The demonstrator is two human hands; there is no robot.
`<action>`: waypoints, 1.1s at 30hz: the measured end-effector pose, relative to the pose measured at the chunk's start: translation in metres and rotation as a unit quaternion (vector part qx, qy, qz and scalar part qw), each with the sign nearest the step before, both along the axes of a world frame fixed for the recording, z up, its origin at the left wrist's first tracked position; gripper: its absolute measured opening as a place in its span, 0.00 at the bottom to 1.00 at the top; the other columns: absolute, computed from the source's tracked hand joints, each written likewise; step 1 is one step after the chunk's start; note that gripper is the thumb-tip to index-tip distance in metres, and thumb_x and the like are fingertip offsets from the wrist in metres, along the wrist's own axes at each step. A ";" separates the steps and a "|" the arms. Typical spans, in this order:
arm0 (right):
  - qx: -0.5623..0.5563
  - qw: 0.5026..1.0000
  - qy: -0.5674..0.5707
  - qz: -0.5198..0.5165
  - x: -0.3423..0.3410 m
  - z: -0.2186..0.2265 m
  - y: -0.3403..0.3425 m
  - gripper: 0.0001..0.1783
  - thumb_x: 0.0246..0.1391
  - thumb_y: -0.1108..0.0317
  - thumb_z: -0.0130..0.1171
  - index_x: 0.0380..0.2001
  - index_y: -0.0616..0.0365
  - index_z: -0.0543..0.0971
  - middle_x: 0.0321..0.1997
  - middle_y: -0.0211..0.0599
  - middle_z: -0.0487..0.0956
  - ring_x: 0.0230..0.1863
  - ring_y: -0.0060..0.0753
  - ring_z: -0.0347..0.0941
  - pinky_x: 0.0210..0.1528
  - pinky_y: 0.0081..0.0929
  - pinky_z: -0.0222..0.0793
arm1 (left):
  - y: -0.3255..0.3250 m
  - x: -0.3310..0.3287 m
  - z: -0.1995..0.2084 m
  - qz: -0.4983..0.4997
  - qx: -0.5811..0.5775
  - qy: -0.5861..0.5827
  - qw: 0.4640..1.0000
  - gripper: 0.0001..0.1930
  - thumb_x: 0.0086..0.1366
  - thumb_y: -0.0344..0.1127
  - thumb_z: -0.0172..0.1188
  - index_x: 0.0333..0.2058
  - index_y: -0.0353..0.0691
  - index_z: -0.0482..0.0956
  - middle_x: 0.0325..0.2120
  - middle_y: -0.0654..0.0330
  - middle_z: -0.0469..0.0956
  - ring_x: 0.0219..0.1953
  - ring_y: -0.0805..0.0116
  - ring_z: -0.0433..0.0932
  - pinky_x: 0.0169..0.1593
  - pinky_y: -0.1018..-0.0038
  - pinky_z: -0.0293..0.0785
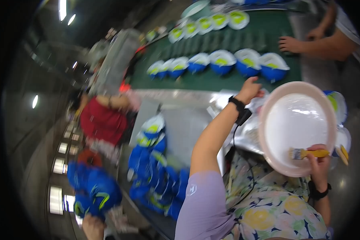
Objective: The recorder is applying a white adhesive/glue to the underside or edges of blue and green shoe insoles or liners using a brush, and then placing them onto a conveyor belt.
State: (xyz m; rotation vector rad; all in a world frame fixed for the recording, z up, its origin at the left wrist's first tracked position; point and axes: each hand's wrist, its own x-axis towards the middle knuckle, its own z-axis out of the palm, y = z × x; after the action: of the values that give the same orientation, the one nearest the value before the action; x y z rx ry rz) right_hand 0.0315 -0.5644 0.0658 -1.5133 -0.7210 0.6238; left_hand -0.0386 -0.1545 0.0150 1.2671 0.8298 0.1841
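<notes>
My right hand (319, 161) is closed around the yellow handle of a flat paintbrush (304, 153). Its bristles are over the near right part of a pale pink basin (264, 132), which contains a smooth white liquid (294, 124). Reaching forward past the basin's left side, my left hand (251, 90) is slightly blurred. Its fingers look bent and apart, with nothing visible between them. Just beyond it is a row of blue, white-lined, cup-shaped pieces (248, 64) with lime-yellow inside, probably shoe uppers.
Those pieces stand on a green conveyor belt (228, 42), with another row (219, 21) farther back. Another person's hand (291, 44) rests at the belt's right. Blue pieces are heaped (160, 184) at my left. A person in red (104, 122) sits farther left. A cable hangs from my left wrist.
</notes>
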 end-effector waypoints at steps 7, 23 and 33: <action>0.007 1.000 0.008 0.028 0.005 -0.012 -0.007 0.08 0.60 0.74 0.57 0.41 0.60 0.72 0.42 0.31 0.73 0.42 0.21 0.70 0.48 0.19 0.65 | 0.011 -0.170 0.094 0.059 0.238 0.084 0.966 0.28 0.65 0.35 0.58 0.61 0.34 0.61 0.47 0.51 0.73 0.41 0.62 0.80 0.40 0.69 0.79; 0.006 0.999 -0.030 0.026 -0.007 -0.007 -0.003 0.06 0.60 0.72 0.57 0.39 0.60 0.73 0.36 0.29 0.73 0.38 0.19 0.71 0.44 0.18 0.64 | -0.021 -0.467 0.107 0.108 0.339 0.768 0.533 0.19 0.64 0.40 0.54 0.53 0.46 0.75 0.54 0.46 0.74 0.60 0.53 0.69 0.56 0.57 0.69; 0.019 0.998 -0.045 0.025 -0.008 -0.013 -0.002 0.06 0.58 0.73 0.57 0.37 0.61 0.73 0.36 0.30 0.73 0.37 0.20 0.71 0.41 0.18 0.65 | -0.047 -0.392 0.057 -0.181 0.324 0.646 0.667 0.26 0.59 0.48 0.57 0.52 0.39 0.76 0.51 0.45 0.76 0.55 0.46 0.74 0.58 0.56 0.69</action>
State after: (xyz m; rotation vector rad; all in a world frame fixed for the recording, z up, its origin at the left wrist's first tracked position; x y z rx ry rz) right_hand 0.0230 -0.5661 0.0530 -1.5002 -0.8378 0.5796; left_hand -0.4306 -0.2010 0.0723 2.2257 1.7670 -0.9742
